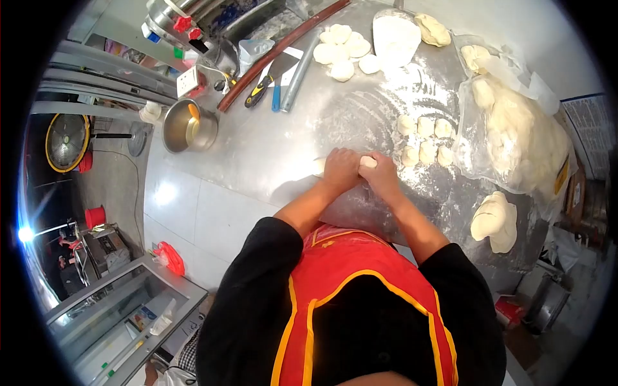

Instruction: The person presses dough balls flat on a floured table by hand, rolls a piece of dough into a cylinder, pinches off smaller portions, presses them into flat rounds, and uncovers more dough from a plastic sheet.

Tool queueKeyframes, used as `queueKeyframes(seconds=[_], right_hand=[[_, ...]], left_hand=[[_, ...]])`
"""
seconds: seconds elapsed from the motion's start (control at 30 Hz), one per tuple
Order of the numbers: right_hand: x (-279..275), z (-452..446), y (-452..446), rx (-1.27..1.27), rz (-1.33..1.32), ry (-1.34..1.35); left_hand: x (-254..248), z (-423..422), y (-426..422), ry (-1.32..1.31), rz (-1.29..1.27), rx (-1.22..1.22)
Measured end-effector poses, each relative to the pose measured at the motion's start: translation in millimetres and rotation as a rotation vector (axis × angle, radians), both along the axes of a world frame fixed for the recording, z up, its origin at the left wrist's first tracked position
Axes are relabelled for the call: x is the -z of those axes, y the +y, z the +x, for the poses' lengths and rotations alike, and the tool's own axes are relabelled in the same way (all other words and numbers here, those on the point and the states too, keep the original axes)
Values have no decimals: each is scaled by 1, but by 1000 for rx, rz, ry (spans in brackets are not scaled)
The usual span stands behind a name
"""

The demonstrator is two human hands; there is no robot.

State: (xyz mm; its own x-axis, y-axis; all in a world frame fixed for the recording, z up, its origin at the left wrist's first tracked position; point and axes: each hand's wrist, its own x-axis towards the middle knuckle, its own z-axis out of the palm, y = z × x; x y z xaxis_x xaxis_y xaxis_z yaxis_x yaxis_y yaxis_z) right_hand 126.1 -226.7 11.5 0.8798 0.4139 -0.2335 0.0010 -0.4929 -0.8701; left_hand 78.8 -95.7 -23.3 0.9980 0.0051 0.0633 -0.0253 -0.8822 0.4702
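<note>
My left hand (341,168) and my right hand (382,177) are close together over the near part of the metal table (257,148). A small lump of dough (368,161) shows at the top of my right hand, whose fingers are wrapped round it. My left hand is closed beside it; a pale bit sticks out at its left, and what is inside the fist is hidden. Right of my hands, several small dough pieces (425,126) lie in two rows on the floured metal.
Flattened dough rounds (332,53) and a big dough slab (395,40) lie at the back. Plastic-covered dough (512,132) and a folded lump (494,222) are at the right. A steel pot (174,132), a long red rod (273,55), and a scraper (278,69) stand or lie left.
</note>
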Motion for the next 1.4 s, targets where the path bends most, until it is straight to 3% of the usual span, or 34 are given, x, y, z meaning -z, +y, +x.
queueKeyframes(seconds=[0.27, 0.37, 0.47, 0.53, 0.63, 0.73, 0.87, 0.93, 0.97, 1.03, 1.13, 1.33, 1.4], right_hand=[[-7, 4, -6, 12, 236, 328], [-27, 5, -12, -36, 345, 581], [-21, 49, -10, 3, 318, 449], [7, 82, 0, 61, 170, 224], [38, 102, 14, -66, -379, -535], [27, 107, 17, -186, -566, -313], [8, 83, 8, -178, -376, -519], [3, 57, 2, -265, -172, -477], [5, 42, 0, -283, -95, -259], [9, 22, -1, -306, 63, 167], [6, 15, 1, -241, 112, 197], [5, -4, 8, -43, -5, -162], [0, -4, 7, -38, -17, -136]], left_hand=[[-11, 8, 3, 185, 123, -8], [7, 21, 21, 421, 132, -143], [-20, 17, 34, 366, -68, -266], [-15, 4, 35, 208, -47, -242], [-23, -15, 35, 165, -45, -317], [-11, -28, 40, 122, 33, -361], [-1, -21, 46, 262, -10, -256], [4, -23, 44, 88, -79, -137], [6, -24, 42, 3, -113, -70], [0, -16, 33, 74, -184, -29], [-3, -10, 22, 83, -165, -28], [6, -9, 7, -98, -85, -53], [8, -7, 5, -112, -52, -50]])
